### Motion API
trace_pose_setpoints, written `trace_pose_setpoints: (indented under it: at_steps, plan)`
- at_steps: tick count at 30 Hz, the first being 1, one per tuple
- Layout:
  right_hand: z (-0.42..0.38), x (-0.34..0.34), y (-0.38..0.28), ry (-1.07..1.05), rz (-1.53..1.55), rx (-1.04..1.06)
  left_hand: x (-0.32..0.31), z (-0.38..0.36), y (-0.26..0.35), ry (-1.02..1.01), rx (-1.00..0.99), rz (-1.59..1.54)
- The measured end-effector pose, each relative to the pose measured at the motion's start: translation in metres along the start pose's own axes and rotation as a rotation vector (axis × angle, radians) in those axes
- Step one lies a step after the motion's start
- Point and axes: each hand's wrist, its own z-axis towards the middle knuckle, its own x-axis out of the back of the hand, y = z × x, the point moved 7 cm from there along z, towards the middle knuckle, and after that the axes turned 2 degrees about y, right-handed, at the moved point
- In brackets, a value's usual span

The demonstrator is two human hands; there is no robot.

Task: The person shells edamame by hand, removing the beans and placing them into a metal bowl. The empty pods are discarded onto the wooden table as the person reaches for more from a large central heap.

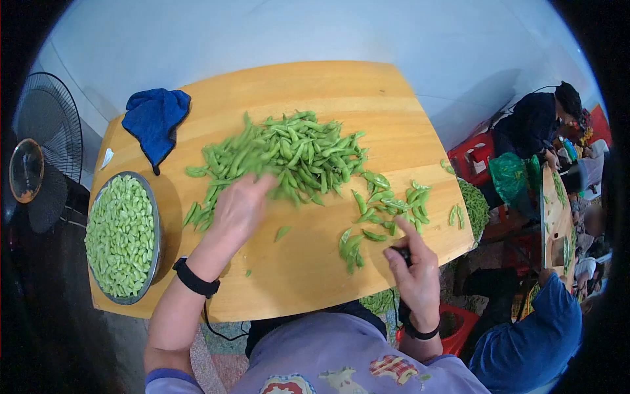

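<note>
1. Head view, clock centred on the wooden tabletop (380,98): the heap of green pods (308,154) lies at twelve, loose pods (380,196) near four.
2. Left hand (246,203), blurred, meets the heap's seven o'clock edge; I cannot tell its grip.
3. Right hand (418,270), at four, curls around a small black object (401,255).
4. Bowl (157,243) of pale-green beans (121,236): nearly nine.

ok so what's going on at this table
The person's left hand is at the near edge of a heap of green pods on the wooden table, too blurred to show its grip. The right hand holds a small dark object near some scattered pods. Pale green beans fill a round bowl on the table's left side.
</note>
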Motion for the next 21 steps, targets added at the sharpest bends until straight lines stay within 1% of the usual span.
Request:
trace_pose_setpoints:
  at_steps: [1, 3, 4, 7, 8, 9, 10, 12, 13, 15, 16, 17, 19, 20, 21]
  plan:
    - [0.000, -0.001, -0.003, 0.004, -0.001, 0.000, -0.001, 0.001, 0.000, 0.001, -0.004, -0.001]
    - [-0.003, -0.012, -0.016, -0.120, -0.041, 0.147, 0.000, 0.003, 0.011, 0.025, -0.139, 0.177]
    - [-0.004, -0.015, -0.021, -0.134, -0.046, 0.198, 0.000, 0.003, 0.012, 0.022, -0.140, 0.174]
    - [-0.005, -0.019, -0.032, -0.174, -0.014, 0.246, 0.002, 0.004, 0.016, 0.034, -0.203, 0.186]
    - [-0.006, -0.021, -0.036, -0.175, 0.003, 0.286, 0.003, 0.002, 0.018, 0.019, -0.218, 0.158]
    - [-0.005, -0.022, -0.037, -0.170, 0.001, 0.283, 0.005, 0.000, 0.022, 0.002, -0.232, 0.128]
    - [-0.005, -0.024, -0.042, -0.175, -0.028, 0.337, 0.006, -0.003, 0.028, 0.000, -0.239, 0.125]
    - [-0.006, -0.030, -0.050, -0.145, -0.103, 0.476, 0.004, -0.011, 0.051, -0.062, -0.248, -0.175]
    - [-0.004, -0.033, -0.048, -0.137, -0.114, 0.465, 0.007, -0.013, 0.066, -0.065, -0.260, -0.187]
    - [-0.006, -0.046, -0.046, -0.191, -0.317, 0.524, 0.001, -0.021, 0.088, -0.339, -0.102, -0.585]
    - [-0.006, -0.048, -0.044, -0.203, -0.377, 0.535, 0.001, -0.021, 0.093, -0.398, -0.076, -0.679]
    - [-0.005, -0.049, -0.040, -0.200, -0.386, 0.527, 0.006, -0.021, 0.099, -0.403, -0.084, -0.687]
    - [-0.008, -0.045, -0.041, -0.080, -0.312, 0.621, 0.001, -0.026, 0.092, -0.518, 0.257, -0.881]
    - [-0.010, -0.045, -0.042, -0.078, -0.315, 0.617, -0.003, -0.028, 0.094, -0.522, 0.253, -0.882]
    - [-0.011, -0.044, -0.042, -0.069, -0.218, 0.588, -0.002, -0.028, 0.095, -0.393, 0.193, -0.900]
